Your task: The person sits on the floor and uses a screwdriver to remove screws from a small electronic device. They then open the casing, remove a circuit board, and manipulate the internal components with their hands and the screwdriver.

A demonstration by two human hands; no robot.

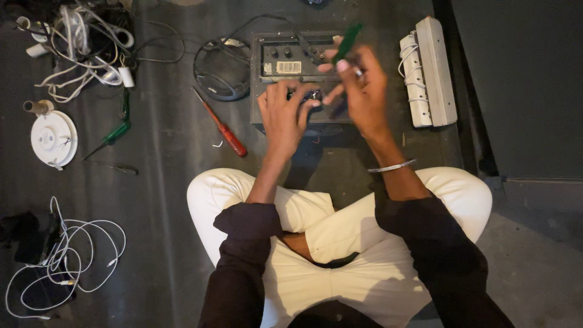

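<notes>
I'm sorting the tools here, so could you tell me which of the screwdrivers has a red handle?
The red-handled screwdriver lies on the floor left of the left hand. The others have green handles: one in the right hand, one further left on the floor.

Screwdrivers: three, namely one green-handled screwdriver (347,41) in hand, one green-handled screwdriver (109,137) on the floor, one red-handled screwdriver (221,124). Electronic boxes (291,61): one. Power strips (428,70): two. Round white fittings (53,138): one.

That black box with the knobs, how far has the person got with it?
Early, by the look of it. The black box appears closed, knobs up. The left hand steadies its front edge; the right hand holds a green screwdriver above it. A red screwdriver lies unused nearby. No loosened screws or removed panels show, so any opening looks left to do.
</notes>
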